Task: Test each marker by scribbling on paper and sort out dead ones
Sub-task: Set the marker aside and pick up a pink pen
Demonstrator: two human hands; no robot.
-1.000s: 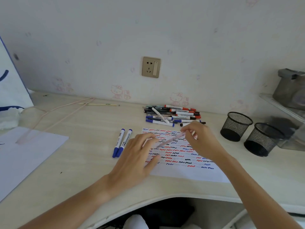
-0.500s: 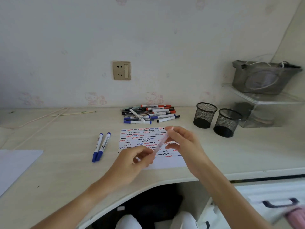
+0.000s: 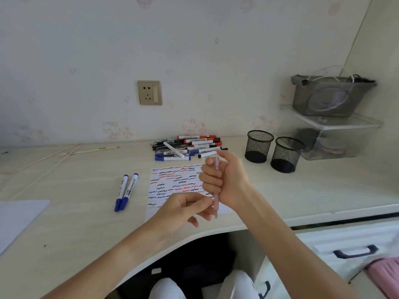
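1. Pen (image 3: 216, 186) clamped in right hand (image 3: 226, 180), fingers wrapped round the middle, held up over the scribble paper (image 3: 172, 182). Standing nearly upright, long axis running 12 to 6, lower end poking out under the fist.
2. Left hand (image 3: 183, 208) tucked in just at 7 o'clock of the right, fingertips pinched at the pen's lower end. Looks like tugging a cap, but can't tell if a cap is actually there, too blurry.
3. Hands basically together, both on the same pen, so whatever comes next probably turns on that bottom end: left hand nearer to it, right hand steadying the barrel.
4. Paper right under both hands, already full of red, blue and black squiggles, so probably a good way into the job.
5. Marker pile (image 3: 185, 146) at 12 o'clock of the paper, against the wall. Two blue markers (image 3: 125, 192) off at 9 o'clock, side by side, maybe a sorted group.
6. Two mesh cups (image 3: 273, 151) at 2 o'clock, well apart from the hands.
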